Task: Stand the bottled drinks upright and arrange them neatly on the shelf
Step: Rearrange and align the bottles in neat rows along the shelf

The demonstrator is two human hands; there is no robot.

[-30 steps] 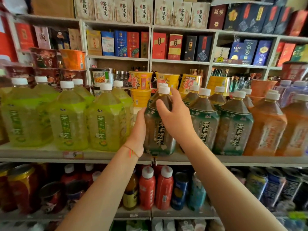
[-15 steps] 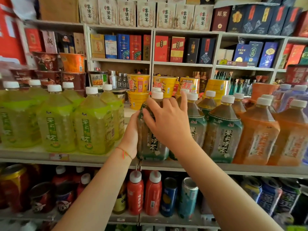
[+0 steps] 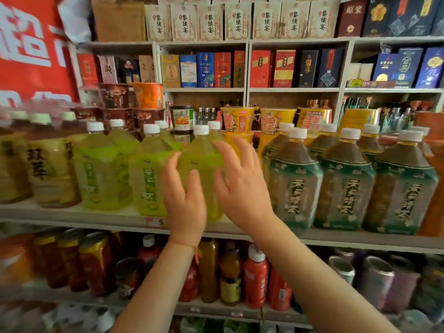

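Both hands framing a yellow-green bottle (image 3: 201,174) at shelf centre.
Left hand (image 3: 186,203) and right hand (image 3: 242,188) hovering with fingers spread, gripping nothing; bottle standing upright on the shelf (image 3: 336,240), dark green bottles (image 3: 346,186) lining up at three o'clock, more yellow-green ones at nine.

Green bottle (image 3: 203,174) — white cap (image 3: 201,130)

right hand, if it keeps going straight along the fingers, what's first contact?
Most likely the green-labelled bottle both hands frame. The right hand is open, fingers pointing up and forward at its right shoulder. Depth is unclear; the fingertips could instead pass beside it toward the yellow cups behind.
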